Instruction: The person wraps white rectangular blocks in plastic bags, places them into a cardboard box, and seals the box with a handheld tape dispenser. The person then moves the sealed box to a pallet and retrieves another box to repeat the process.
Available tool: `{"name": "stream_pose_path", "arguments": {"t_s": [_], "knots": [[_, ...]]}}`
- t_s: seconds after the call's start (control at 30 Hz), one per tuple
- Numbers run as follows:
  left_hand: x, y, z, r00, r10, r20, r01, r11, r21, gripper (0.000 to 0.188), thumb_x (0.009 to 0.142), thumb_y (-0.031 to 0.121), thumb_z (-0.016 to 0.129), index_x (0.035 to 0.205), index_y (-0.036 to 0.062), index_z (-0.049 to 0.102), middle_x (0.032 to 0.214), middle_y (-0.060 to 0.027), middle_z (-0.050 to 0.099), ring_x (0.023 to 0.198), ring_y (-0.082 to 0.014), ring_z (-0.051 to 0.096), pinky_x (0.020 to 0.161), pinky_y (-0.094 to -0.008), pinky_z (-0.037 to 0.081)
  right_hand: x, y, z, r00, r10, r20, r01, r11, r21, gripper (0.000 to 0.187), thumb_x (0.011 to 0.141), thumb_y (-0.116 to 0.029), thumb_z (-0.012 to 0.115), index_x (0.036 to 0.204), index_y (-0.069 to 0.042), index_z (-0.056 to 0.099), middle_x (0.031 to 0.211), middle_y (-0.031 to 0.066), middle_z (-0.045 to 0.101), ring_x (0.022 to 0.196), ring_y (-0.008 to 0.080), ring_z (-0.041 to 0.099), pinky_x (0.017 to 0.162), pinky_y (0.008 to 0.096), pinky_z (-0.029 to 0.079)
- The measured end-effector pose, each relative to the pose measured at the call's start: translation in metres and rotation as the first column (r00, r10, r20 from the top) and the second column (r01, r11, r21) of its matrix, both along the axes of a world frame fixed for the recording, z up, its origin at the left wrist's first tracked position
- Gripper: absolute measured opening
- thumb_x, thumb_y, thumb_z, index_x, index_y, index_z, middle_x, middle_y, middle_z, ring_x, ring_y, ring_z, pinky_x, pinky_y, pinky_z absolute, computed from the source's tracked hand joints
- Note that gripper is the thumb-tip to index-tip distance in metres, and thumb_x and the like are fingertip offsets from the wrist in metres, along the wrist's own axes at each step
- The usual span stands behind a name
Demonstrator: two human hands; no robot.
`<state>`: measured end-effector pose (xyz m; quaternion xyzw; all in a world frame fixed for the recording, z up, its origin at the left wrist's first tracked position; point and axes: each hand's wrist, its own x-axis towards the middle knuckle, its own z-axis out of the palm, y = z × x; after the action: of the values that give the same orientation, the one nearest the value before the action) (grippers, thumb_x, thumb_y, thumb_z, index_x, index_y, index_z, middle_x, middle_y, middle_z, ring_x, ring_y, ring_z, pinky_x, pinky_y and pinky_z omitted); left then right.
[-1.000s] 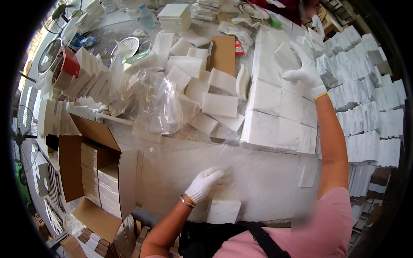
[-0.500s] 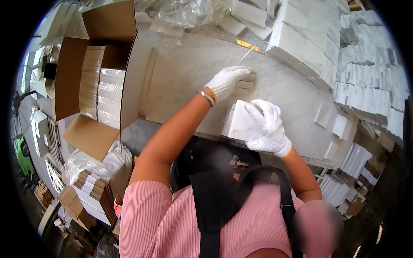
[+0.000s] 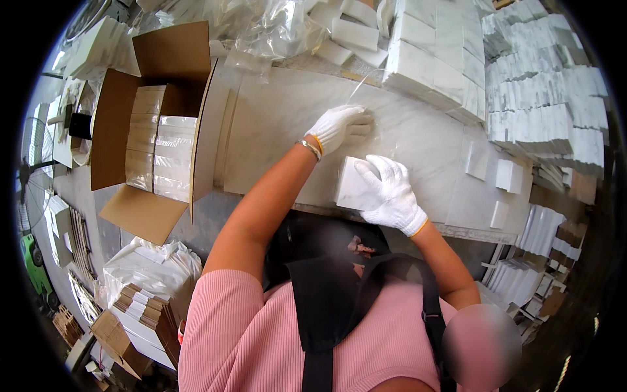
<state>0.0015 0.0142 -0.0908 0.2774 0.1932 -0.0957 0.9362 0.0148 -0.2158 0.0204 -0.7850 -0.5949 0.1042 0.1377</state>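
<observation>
My left hand (image 3: 339, 129), in a white knitted glove with a yellow cuff, rests over the marble-topped table (image 3: 281, 104). Its fingers stretch out to the right, side by side, with their undersides hidden. A thin white strip (image 3: 358, 86) rises from beyond its fingertips, and a faint clear sheen shows beside them. Closer to me, my right hand (image 3: 390, 194), gloved the same way, grips a small white marble tile block (image 3: 351, 186) from its right side. The block stands near the table's front edge; whether it is one piece or several cannot be made out.
An open cardboard box (image 3: 204, 140) holding wrapped packs (image 3: 175, 157) stands at the left. Stacked marble tiles (image 3: 431, 59) fill the far right, with more tile piles (image 3: 542, 98) beyond. Loose tiles (image 3: 509, 176) lie at the table's right end. Clear plastic (image 3: 277, 29) lies at the back.
The whole view has shifted slightly. My left hand keeps its outstretched pose over the table. My right hand still holds the tile block, which has turned slightly.
</observation>
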Motion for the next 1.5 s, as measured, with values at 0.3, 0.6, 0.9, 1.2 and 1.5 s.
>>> {"name": "stream_pose_path", "arguments": {"t_s": [0.3,0.6,0.9,1.2,1.5], "knots": [[-0.015,0.005,0.079,0.982,0.123,-0.144,0.121,0.178,0.977,0.078,0.082,0.043,0.078,0.142,0.0026,0.048,0.136,-0.0181,0.057,0.118,-0.0294,0.06,0.094,-0.0391,0.051,0.064,-0.02,0.007,0.641,-0.636,-0.429,0.702,0.712,-0.008,0.077,0.08,-0.041,0.083,0.141,-0.006,0.054,0.14,0.0198,0.052,0.128,0.0322,0.054,0.108,0.0433,0.044],[0.057,0.002,0.061,0.962,0.167,-0.215,0.27,-0.487,0.831,0.084,0.066,0.055,0.084,0.134,0.0118,0.061,0.163,-0.0278,0.02,0.146,-0.0493,0.024,0.112,-0.0597,0.029,0.127,0.017,-0.035,0.557,-0.785,-0.27,0.764,0.612,-0.205,0.094,0.075,-0.066,0.077,0.142,-0.006,0.052,0.128,0.0224,0.062,0.117,0.037,0.061,0.1,0.0449,0.05],[0.055,0.018,0.074,0.965,0.05,0.256,-0.261,0.127,0.957,0.02,0.09,0.025,0.072,0.09,0.0061,0.068,0.098,-0.0077,0.072,0.09,-0.0224,0.068,0.081,-0.0327,0.053,0.142,0.039,-0.034,0.539,-0.735,-0.412,0.723,0.655,-0.222,0.094,0.074,-0.061,0.081,0.143,-0.006,0.052,0.139,0.0232,0.056,0.122,0.0355,0.06,0.104,0.0449,0.048],[0.036,0.014,0.136,0.949,0.075,0.307,-0.288,0.604,0.743,0.018,0.097,0.015,0.068,0.103,-0.0009,0.06,0.096,-0.0059,0.07,0.089,-0.0119,0.067,0.084,-0.0281,0.056,0.135,0.055,-0.026,0.089,-0.165,-0.982,0.577,0.812,-0.084,0.037,0.087,-0.03,0.079,0.113,-0.005,0.07,0.122,0.0095,0.07,0.114,0.0179,0.064,0.1,0.0338,0.046],[-0.059,-0.006,0.198,0.939,-0.275,0.207,0.028,0.66,0.751,0.038,0.087,0.01,0.078,0.123,0.0026,0.066,0.099,-0.0028,0.072,0.089,-0.0098,0.063,0.08,-0.0256,0.051,0.076,-0.011,0.028,-0.054,0.246,-0.968,0.45,0.871,0.196,0.011,0.079,-0.012,0.078,0.082,-0.003,0.072,0.12,0.0192,0.07,0.109,0.0274,0.066,0.099,0.0404,0.049]]}}
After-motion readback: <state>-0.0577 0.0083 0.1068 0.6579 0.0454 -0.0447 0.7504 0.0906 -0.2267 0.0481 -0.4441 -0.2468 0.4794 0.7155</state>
